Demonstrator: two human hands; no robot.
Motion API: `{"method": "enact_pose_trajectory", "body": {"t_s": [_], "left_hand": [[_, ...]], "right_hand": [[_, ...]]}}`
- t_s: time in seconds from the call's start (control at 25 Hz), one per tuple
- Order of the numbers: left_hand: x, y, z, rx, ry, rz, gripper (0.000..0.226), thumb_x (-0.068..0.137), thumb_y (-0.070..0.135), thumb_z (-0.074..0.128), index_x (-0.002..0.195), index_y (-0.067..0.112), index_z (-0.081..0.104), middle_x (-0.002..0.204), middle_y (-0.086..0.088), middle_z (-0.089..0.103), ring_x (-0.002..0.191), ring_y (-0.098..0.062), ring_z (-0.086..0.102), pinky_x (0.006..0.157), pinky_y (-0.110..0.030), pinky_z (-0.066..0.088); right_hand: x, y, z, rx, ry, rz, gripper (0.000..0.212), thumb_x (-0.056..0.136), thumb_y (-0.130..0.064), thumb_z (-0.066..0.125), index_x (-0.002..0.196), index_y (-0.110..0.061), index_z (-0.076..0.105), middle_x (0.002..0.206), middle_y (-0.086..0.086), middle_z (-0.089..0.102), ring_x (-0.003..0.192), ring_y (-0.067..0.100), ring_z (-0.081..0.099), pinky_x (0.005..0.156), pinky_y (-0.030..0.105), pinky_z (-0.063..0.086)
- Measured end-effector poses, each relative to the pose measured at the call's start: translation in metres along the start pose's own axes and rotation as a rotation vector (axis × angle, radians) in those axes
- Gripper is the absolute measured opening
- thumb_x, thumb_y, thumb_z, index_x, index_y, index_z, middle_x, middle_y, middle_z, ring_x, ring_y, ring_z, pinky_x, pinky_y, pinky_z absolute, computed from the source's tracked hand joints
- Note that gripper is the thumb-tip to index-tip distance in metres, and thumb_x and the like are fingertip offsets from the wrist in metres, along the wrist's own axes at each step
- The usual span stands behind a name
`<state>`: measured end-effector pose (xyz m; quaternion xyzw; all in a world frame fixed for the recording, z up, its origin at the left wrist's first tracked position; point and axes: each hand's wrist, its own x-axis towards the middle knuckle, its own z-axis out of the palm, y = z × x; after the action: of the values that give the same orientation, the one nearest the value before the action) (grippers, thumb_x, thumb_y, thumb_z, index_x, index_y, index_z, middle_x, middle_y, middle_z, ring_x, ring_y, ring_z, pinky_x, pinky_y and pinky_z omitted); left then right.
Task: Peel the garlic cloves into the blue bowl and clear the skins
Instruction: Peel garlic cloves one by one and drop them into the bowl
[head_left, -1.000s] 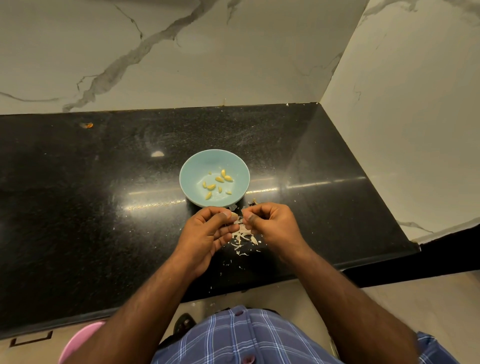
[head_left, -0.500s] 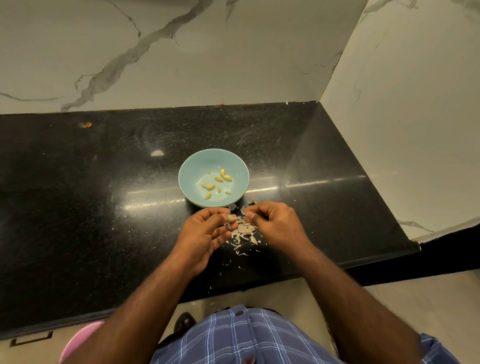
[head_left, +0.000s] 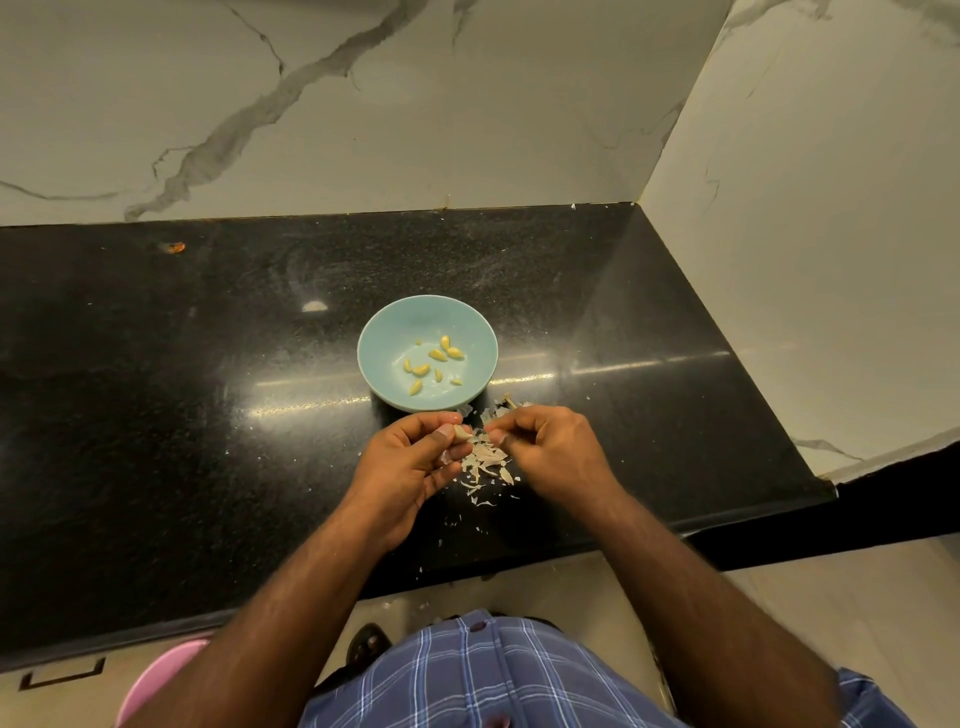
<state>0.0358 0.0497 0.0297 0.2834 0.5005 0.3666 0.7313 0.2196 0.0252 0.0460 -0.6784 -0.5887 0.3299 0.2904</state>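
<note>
A light blue bowl (head_left: 384, 332) stands on the black counter (head_left: 156, 395) and holds several peeled yellow garlic cloves (head_left: 437, 355). Just in front of it, my left hand (head_left: 410, 462) pinches a pale garlic clove (head_left: 461, 433) between thumb and fingers. My right hand (head_left: 550, 447) is close beside it, fingertips curled and pinching a bit of skin next to the clove. A heap of papery garlic skins (head_left: 485, 462) lies on the counter below and between both hands.
Marble walls close the counter at the back and right. The counter's front edge runs just below my wrists, with small skin flakes (head_left: 483, 530) near it. A pink round object (head_left: 156, 675) sits low at the left. A small orange speck (head_left: 176, 247) lies far left.
My two hands have drawn slightly apart, and the clove in the left fingers shows more clearly. The bowl has not moved.
</note>
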Motion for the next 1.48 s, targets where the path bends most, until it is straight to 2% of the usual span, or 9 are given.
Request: {"method": "enact_pose_trajectory", "body": {"t_s": [0.08,0.24,0.48,0.68,0.84,0.96,1.08,1.24,1.48], "left_hand": [[-0.002,0.000,0.000,0.007,-0.002,0.005,0.017,0.097,0.012,0.064,0.112,0.010,0.072,0.110,-0.011,0.076,0.101,-0.021,0.073,0.080,-0.031,0.056],[-0.004,-0.001,0.000,0.011,0.005,0.016,0.015,0.097,0.011,0.064,0.110,0.011,0.071,0.108,-0.010,0.077,0.101,-0.021,0.072,0.083,-0.033,0.057],[-0.004,-0.002,0.000,0.022,0.003,0.021,0.015,0.097,0.011,0.064,0.110,0.011,0.071,0.109,-0.008,0.077,0.106,-0.023,0.072,0.085,-0.036,0.057],[-0.003,-0.004,-0.001,0.037,-0.003,0.023,0.016,0.096,0.011,0.064,0.111,0.012,0.071,0.109,-0.008,0.077,0.106,-0.022,0.072,0.082,-0.034,0.057],[-0.004,-0.003,0.000,0.037,-0.003,0.030,0.016,0.096,0.011,0.064,0.110,0.012,0.072,0.108,-0.007,0.077,0.104,-0.020,0.072,0.081,-0.033,0.057],[-0.003,-0.002,0.001,0.027,-0.002,0.023,0.016,0.096,0.010,0.064,0.111,0.011,0.071,0.107,-0.008,0.078,0.103,-0.021,0.072,0.085,-0.036,0.058],[-0.003,-0.002,0.001,0.002,-0.012,0.019,0.017,0.096,0.009,0.064,0.112,0.009,0.070,0.106,-0.010,0.078,0.101,-0.020,0.074,0.091,-0.040,0.058],[-0.003,-0.002,0.002,0.001,-0.046,0.020,0.016,0.092,0.012,0.068,0.107,0.008,0.071,0.104,-0.010,0.077,0.098,-0.019,0.073,0.080,-0.034,0.057],[-0.005,-0.001,0.003,-0.016,-0.084,0.006,0.022,0.087,0.012,0.072,0.108,0.010,0.072,0.102,-0.010,0.078,0.096,-0.016,0.074,0.084,-0.034,0.056]], "right_hand": [[-0.001,0.001,0.000,0.020,0.027,0.020,0.007,0.083,-0.025,0.083,0.088,-0.023,0.079,0.083,-0.011,0.075,0.078,0.001,0.068,0.077,0.027,0.058],[-0.003,0.001,-0.002,0.053,0.045,0.026,0.013,0.079,-0.030,0.086,0.078,-0.023,0.075,0.071,-0.008,0.071,0.067,0.002,0.066,0.062,0.018,0.053],[-0.004,0.003,-0.001,0.055,0.007,0.000,0.012,0.091,-0.021,0.074,0.103,-0.021,0.079,0.093,-0.010,0.073,0.086,0.002,0.068,0.081,0.024,0.057],[-0.003,0.005,-0.003,0.178,-0.002,0.071,0.011,0.083,-0.015,0.082,0.092,-0.020,0.080,0.080,-0.004,0.077,0.077,0.009,0.073,0.080,0.040,0.063],[-0.002,0.004,-0.003,0.196,0.015,0.075,0.006,0.084,-0.022,0.081,0.086,-0.021,0.076,0.077,0.000,0.075,0.076,0.016,0.073,0.078,0.044,0.062],[-0.002,0.003,-0.003,0.141,0.003,0.051,0.008,0.094,-0.026,0.072,0.097,-0.023,0.078,0.082,-0.006,0.077,0.080,0.011,0.073,0.083,0.041,0.060],[-0.002,0.002,-0.001,0.100,0.007,-0.011,0.015,0.088,-0.019,0.077,0.102,-0.025,0.079,0.095,-0.011,0.074,0.090,0.005,0.069,0.087,0.036,0.059],[-0.006,-0.004,0.006,0.155,-0.037,-0.033,0.018,0.087,-0.025,0.079,0.105,-0.023,0.078,0.094,-0.013,0.075,0.089,0.002,0.070,0.082,0.026,0.059],[-0.006,-0.009,0.014,0.116,0.055,-0.056,0.003,0.091,-0.021,0.075,0.092,-0.019,0.076,0.082,-0.011,0.072,0.078,0.002,0.067,0.069,0.017,0.054]]}}
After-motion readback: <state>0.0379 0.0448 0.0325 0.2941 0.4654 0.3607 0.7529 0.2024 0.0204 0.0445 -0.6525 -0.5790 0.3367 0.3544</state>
